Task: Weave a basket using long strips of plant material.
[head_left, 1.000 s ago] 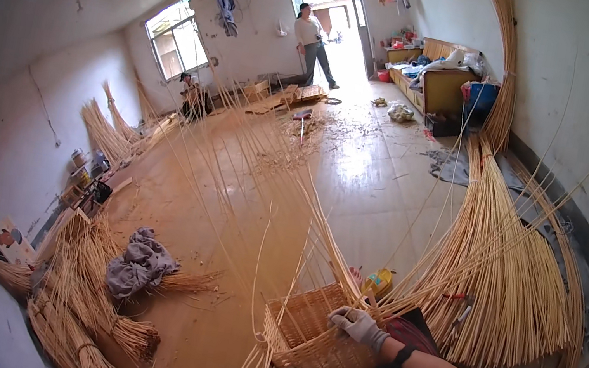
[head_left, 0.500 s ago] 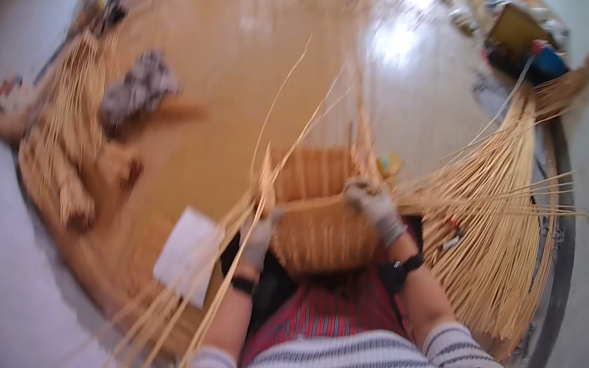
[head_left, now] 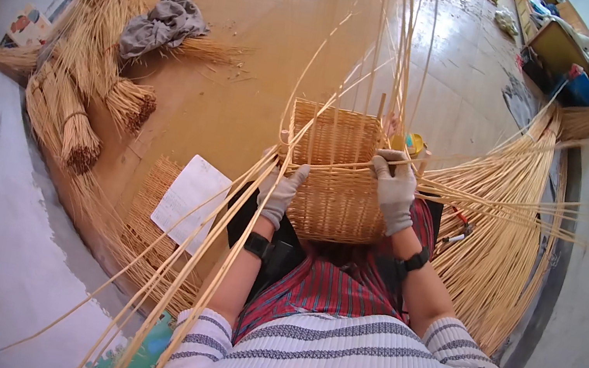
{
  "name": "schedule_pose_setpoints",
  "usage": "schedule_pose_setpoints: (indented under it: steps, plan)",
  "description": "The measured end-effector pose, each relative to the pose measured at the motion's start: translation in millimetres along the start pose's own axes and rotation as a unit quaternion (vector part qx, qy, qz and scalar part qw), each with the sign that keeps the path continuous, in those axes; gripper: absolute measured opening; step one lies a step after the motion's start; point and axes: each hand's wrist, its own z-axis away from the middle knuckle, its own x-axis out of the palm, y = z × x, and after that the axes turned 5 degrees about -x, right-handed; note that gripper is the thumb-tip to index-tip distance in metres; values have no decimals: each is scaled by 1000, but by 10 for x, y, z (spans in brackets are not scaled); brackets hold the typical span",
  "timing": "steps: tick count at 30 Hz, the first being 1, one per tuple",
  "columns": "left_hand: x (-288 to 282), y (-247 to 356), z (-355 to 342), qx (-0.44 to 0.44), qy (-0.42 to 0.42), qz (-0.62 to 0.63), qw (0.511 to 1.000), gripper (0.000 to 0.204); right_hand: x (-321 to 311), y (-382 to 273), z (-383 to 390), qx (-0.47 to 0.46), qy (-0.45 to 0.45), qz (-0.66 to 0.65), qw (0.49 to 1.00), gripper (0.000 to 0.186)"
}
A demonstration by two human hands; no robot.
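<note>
Where two cane bundles (head_left: 80, 146) show their cut ends on the floor at far left, one crumpled grey cloth (head_left: 165, 23) lies just beyond them; then come one flat woven panel (head_left: 152, 186) and, overlapping it, one white paper sheet (head_left: 190, 201). The gloved left hand (head_left: 280, 193) is clamped on the front left corner of one unfinished wicker basket (head_left: 337, 211), at the person's lap between the two separated hands. The gloved right hand (head_left: 393, 190) pinches the rim canes (head_left: 341, 167) at the front right corner. Farther right spreads one large fanned cane bundle (head_left: 498, 236), near one blue bucket (head_left: 579, 91).
</note>
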Motion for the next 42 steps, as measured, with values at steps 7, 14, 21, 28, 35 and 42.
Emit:
schedule_pose_setpoints:
  steps: [7,14,21,28,35,42]
  plan:
    - [107,-235,-149,-40,29,158,986,52,976,-817,-698,-181,-182,107,960,18]
    - [213,-128,-131,-73,66,219,971,43,1478,-445,-1188,-225,-168,358,890,84]
    - [222,-41,-52,-135,101,199,965,46,1338,-561,-944,-97,-193,167,962,80]
    - [253,-149,-98,-93,112,251,957,53,1431,-510,-1024,-234,-244,338,878,80]
    - [175,-866,-306,-230,-58,231,944,54,1300,-873,-671,-352,-214,396,821,58]
    - [281,-395,-67,-164,-18,384,908,35,-64,-84,400,-185,-179,372,892,39]
